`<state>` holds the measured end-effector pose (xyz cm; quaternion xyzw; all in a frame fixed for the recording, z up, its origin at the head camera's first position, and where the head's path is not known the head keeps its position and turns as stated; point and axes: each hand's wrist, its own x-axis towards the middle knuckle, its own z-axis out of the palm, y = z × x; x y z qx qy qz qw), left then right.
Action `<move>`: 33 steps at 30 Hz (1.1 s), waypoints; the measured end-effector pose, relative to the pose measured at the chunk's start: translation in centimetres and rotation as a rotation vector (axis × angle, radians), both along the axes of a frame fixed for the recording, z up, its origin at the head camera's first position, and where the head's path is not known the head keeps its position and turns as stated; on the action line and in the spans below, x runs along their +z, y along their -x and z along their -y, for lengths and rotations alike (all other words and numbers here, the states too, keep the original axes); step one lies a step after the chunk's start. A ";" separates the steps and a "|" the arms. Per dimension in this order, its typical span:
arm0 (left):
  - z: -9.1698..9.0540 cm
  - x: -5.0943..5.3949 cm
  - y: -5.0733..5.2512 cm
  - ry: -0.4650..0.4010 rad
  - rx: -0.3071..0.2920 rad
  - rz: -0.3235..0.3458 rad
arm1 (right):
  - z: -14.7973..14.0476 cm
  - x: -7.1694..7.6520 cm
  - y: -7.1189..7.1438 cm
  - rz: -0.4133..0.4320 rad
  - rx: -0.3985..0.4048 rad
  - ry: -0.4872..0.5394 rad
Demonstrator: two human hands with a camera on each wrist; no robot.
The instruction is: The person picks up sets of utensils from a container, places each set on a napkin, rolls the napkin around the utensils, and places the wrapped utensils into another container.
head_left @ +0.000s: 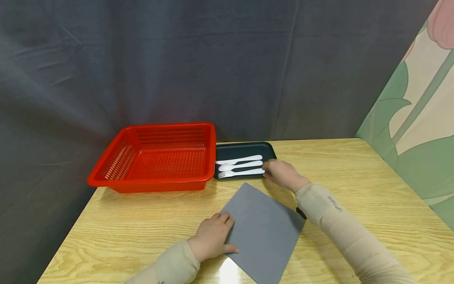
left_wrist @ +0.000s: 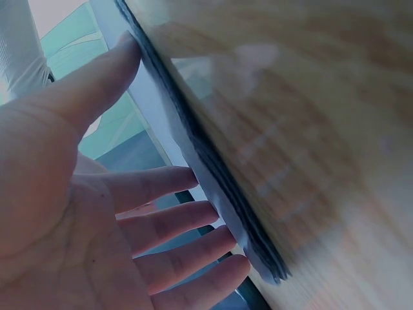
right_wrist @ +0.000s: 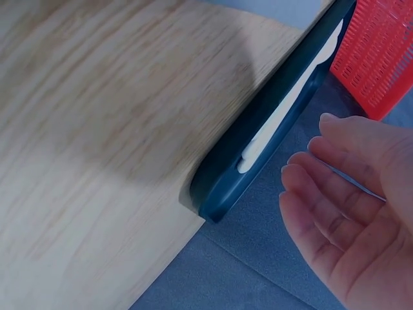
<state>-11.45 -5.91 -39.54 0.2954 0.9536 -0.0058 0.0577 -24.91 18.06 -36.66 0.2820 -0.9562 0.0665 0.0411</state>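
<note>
- Hovering at the tray's right end in the head view, the person's right hand is the nearer one to the white fork, spoon and knife. These lie side by side in the dark tray, just left of that hand, long axes running left to right, handle ends toward its fingertips. The left hand lies at the left edge of the grey cloth, which is turned like a diamond, one corner pointing toward the tray. The red basket stands just beside the tray's left end.
- In the left wrist view, the left hand's fingers are spread and nearly straight, their tips against the long edge of the cloth, the thumb well apart from them; the edge shows several layers, as folded fabric would.
- In the right wrist view, the right hand's fingers are loosely bent, thumb apart, with nothing pinched between them. The white cutlery stretches along the tray, away toward the basket. Whether a fingertip touches the fork's handle, one cannot tell.
</note>
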 end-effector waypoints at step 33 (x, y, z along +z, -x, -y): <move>0.1 0.2 -0.1 -0.021 -0.001 0.012 | 1.4 -0.9 1.6 0.076 -0.080 -0.078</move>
